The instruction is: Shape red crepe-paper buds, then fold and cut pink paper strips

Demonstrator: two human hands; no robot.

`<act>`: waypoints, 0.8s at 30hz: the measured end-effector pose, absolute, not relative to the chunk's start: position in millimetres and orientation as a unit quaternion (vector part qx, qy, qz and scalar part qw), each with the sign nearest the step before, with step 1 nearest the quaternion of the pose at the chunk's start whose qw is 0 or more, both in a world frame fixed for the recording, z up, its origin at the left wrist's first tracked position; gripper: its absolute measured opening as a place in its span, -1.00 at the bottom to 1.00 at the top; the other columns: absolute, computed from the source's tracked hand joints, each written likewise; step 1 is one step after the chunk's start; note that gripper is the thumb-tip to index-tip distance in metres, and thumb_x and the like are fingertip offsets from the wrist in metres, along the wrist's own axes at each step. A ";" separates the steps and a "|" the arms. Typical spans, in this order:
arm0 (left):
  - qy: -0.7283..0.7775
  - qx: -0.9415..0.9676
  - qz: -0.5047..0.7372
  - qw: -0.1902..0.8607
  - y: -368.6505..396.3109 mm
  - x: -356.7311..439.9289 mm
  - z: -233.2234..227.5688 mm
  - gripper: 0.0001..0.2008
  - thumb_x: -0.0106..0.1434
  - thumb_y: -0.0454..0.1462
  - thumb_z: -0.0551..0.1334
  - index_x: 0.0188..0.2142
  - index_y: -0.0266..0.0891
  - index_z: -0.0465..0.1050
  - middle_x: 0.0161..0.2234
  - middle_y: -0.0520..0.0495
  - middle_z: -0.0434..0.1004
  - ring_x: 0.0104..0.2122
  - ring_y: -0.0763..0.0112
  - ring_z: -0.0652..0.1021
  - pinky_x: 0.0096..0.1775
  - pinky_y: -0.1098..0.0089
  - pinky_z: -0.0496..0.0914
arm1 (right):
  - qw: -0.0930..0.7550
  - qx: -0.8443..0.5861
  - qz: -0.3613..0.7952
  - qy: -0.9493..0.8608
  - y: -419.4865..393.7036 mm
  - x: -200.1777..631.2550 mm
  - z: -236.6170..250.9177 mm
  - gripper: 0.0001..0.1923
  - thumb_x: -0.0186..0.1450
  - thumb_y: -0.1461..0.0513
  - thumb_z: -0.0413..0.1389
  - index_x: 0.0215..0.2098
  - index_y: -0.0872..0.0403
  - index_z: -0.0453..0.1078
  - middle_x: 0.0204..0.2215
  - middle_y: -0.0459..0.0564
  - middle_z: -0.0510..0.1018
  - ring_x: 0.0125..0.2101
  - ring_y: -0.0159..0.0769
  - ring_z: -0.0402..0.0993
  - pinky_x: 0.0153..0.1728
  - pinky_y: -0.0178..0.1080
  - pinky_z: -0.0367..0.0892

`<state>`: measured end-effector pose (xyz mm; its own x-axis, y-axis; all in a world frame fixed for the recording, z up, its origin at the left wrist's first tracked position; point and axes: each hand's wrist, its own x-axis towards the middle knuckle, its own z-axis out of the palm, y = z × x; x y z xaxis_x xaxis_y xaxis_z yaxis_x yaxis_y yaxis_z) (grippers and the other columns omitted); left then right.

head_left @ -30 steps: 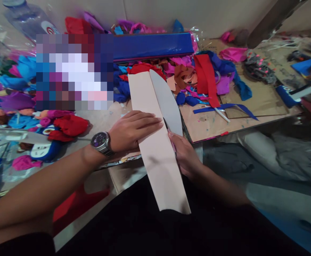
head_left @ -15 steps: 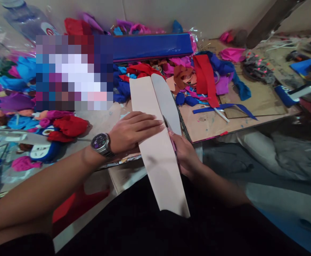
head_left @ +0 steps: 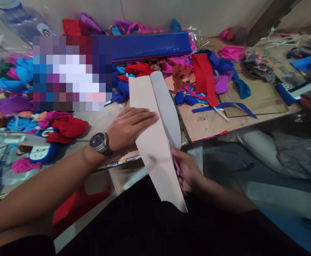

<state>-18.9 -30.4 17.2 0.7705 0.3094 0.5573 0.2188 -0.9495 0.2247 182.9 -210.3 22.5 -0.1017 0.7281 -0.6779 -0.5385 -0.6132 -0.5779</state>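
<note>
Flatly, left hand on paper.

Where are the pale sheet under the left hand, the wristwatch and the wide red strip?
Pale sheet point(head_left: 155, 147): head view, on the bare middle of its upper face.
Wristwatch point(head_left: 97, 140): head view, on its dark round dial.
Red strip point(head_left: 205, 79): head view, about midway along its length.

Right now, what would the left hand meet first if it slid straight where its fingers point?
Probably the pale grey strip just beyond the beige sheet under the left hand, though depth is unclear.
</note>
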 end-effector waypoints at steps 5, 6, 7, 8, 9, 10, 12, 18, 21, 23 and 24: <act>0.139 0.937 0.309 0.083 -32.3 -20.0 17.2 -0.45 0.53 -0.22 0.23 0.46 0.04 0.31 0.27 -0.13 0.58 0.26 0.04 0.57 0.23 -0.05 0.48 | 0.462 -0.481 0.743 -0.054 -209.9 176.6 24.3 -0.56 0.13 -0.11 0.41 -0.34 0.05 0.52 -0.58 -0.14 0.51 -0.55 -0.35 0.38 -0.50 -0.27 0.31; 0.139 0.937 0.308 0.086 -32.7 -20.2 17.0 -0.45 0.52 -0.23 0.23 0.46 0.04 0.32 0.27 -0.14 0.58 0.26 0.04 0.57 0.24 -0.05 0.47 | 0.475 -0.472 0.741 -0.053 -207.7 175.4 25.5 -0.57 0.13 -0.10 0.41 -0.32 0.05 0.53 -0.55 -0.14 0.53 -0.50 -0.31 0.42 -0.43 -0.25 0.36; 0.139 0.938 0.306 0.088 -33.1 -20.3 17.0 -0.45 0.52 -0.24 0.23 0.45 0.04 0.32 0.27 -0.14 0.58 0.27 0.04 0.57 0.25 -0.04 0.46 | 0.486 -0.464 0.739 -0.053 -205.1 174.4 26.7 -0.57 0.13 -0.10 0.42 -0.30 0.05 0.55 -0.53 -0.13 0.55 -0.47 -0.29 0.46 -0.38 -0.23 0.39; 0.140 0.938 0.305 0.091 -33.6 -20.3 17.2 -0.46 0.53 -0.26 0.22 0.45 0.04 0.32 0.27 -0.13 0.58 0.28 0.05 0.56 0.26 -0.03 0.46 | 0.495 -0.456 0.738 -0.053 -202.2 173.5 27.8 -0.56 0.13 -0.09 0.43 -0.27 0.06 0.57 -0.50 -0.12 0.58 -0.43 -0.27 0.48 -0.33 -0.22 0.41; 0.141 0.938 0.302 0.093 -34.0 -20.3 17.6 -0.46 0.53 -0.27 0.21 0.45 0.04 0.32 0.27 -0.13 0.58 0.28 0.06 0.55 0.26 -0.02 0.45 | 0.503 -0.449 0.737 -0.053 -199.3 172.7 28.5 -0.55 0.12 -0.09 0.44 -0.25 0.06 0.59 -0.47 -0.11 0.61 -0.41 -0.26 0.50 -0.30 -0.22 0.43; 0.142 0.938 0.300 0.096 -34.4 -20.1 18.2 -0.46 0.54 -0.27 0.21 0.45 0.05 0.32 0.28 -0.13 0.57 0.29 0.06 0.55 0.27 -0.02 0.45 | 0.511 -0.442 0.736 -0.051 -196.4 172.1 28.9 -0.55 0.11 -0.07 0.45 -0.24 0.07 0.60 -0.43 -0.10 0.64 -0.37 -0.26 0.52 -0.26 -0.22 0.44; 0.138 0.939 0.299 0.098 -35.1 -19.8 19.5 -0.46 0.53 -0.26 0.22 0.46 0.05 0.31 0.28 -0.13 0.57 0.28 0.07 0.55 0.27 -0.01 0.44 | 0.527 -0.430 0.732 -0.046 -191.2 171.5 28.5 -0.57 0.11 -0.03 0.46 -0.21 0.07 0.63 -0.35 -0.08 0.70 -0.30 -0.25 0.56 -0.19 -0.22 0.45; 0.132 0.940 0.295 0.112 -36.5 -18.2 22.1 -0.44 0.51 -0.25 0.25 0.45 0.06 0.32 0.28 -0.12 0.58 0.27 0.06 0.57 0.26 0.00 0.44 | 0.539 -0.440 0.714 -0.077 -179.9 173.3 23.0 -0.62 0.20 -0.06 0.40 -0.26 0.07 0.63 -0.38 -0.08 0.67 -0.30 -0.23 0.55 -0.16 -0.20 0.42; 0.139 0.938 0.291 0.131 -36.9 -17.3 22.5 -0.49 0.50 -0.23 0.25 0.41 0.07 0.39 0.26 -0.12 0.59 0.26 0.06 0.58 0.27 0.00 0.44 | 0.558 -0.451 0.689 -0.106 -174.7 174.6 22.5 -0.63 0.22 -0.05 0.39 -0.24 0.06 0.63 -0.33 -0.08 0.68 -0.24 -0.23 0.54 -0.11 -0.20 0.41; 0.139 0.938 0.285 0.139 -36.7 -16.8 22.3 -0.51 0.49 -0.21 0.27 0.38 0.05 0.43 0.25 -0.13 0.60 0.26 0.04 0.58 0.27 -0.01 0.44 | 0.575 -0.446 0.674 -0.128 -171.4 175.1 22.4 -0.66 0.23 -0.03 0.39 -0.24 0.06 0.63 -0.29 -0.08 0.68 -0.21 -0.25 0.53 -0.09 -0.22 0.40; 0.139 0.939 0.283 0.140 -36.5 -16.7 22.0 -0.51 0.49 -0.20 0.27 0.38 0.04 0.44 0.25 -0.13 0.60 0.26 0.03 0.58 0.26 -0.01 0.43 | 0.578 -0.446 0.670 -0.137 -170.0 175.2 22.2 -0.66 0.23 -0.03 0.39 -0.26 0.07 0.62 -0.30 -0.08 0.67 -0.22 -0.25 0.52 -0.09 -0.22 0.39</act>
